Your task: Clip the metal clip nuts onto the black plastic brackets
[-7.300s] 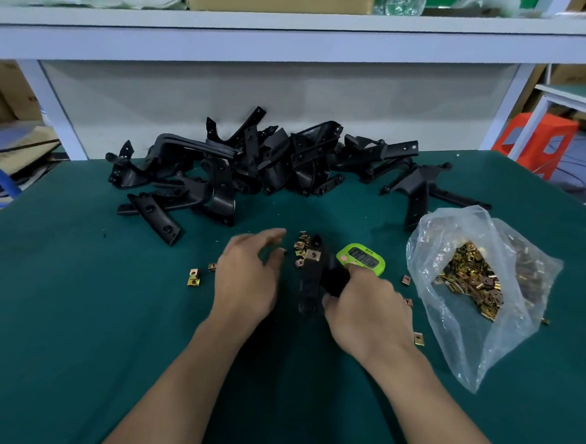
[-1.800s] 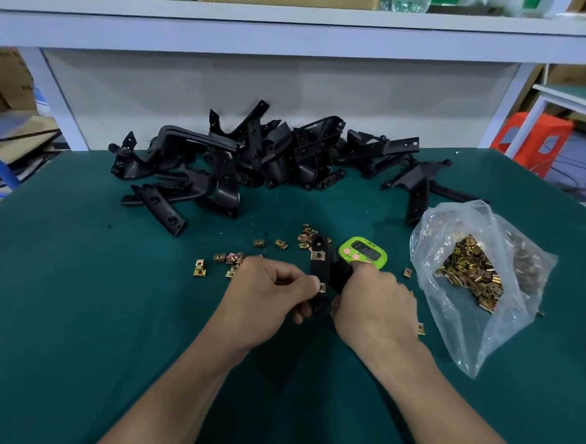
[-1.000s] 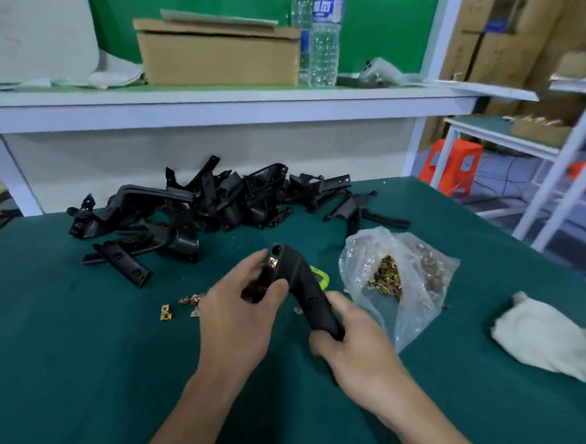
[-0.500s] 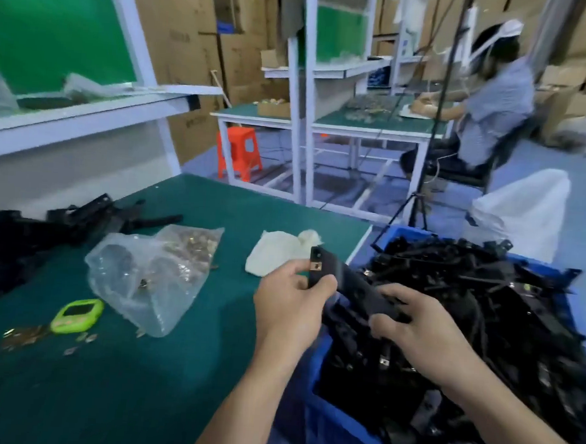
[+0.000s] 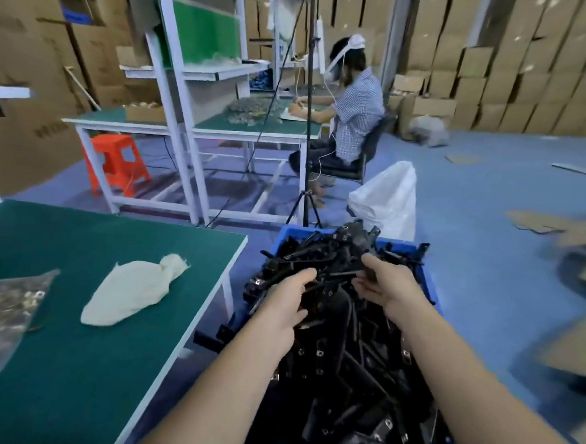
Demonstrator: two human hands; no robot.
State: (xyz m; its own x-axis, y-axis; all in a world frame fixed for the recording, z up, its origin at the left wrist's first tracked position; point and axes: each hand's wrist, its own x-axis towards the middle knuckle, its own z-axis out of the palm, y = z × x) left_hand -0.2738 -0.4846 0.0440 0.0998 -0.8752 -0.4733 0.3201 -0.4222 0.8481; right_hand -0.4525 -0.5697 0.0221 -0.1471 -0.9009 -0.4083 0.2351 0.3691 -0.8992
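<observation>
Both hands are over the blue plastic crate (image 5: 285,236), which stands just beside the green-topped work table (image 5: 105,347); the crate is heaped with black plastic brackets (image 5: 354,369), many showing a small square metal clip nut (image 5: 318,352) seated on them; the left hand (image 5: 284,305) grips one end of a long black bracket (image 5: 336,274), thumb lying along it, fingers curled beneath; the right hand (image 5: 389,286) pinches the other end, thumb above, fingers under; the piece is held roughly level, just above the heap. Frame is blurred; cannot tell whether this piece carries its clip. Judged step: laying a finished bracket into the crate. Next move calls for both hands to let go, then a turn to the table, where the clear plastic bag of brass-coloured clip nuts (image 5: 1,310) lies near a white cloth bundle (image 5: 133,287); a fresh unclipped bracket is needed.
</observation>
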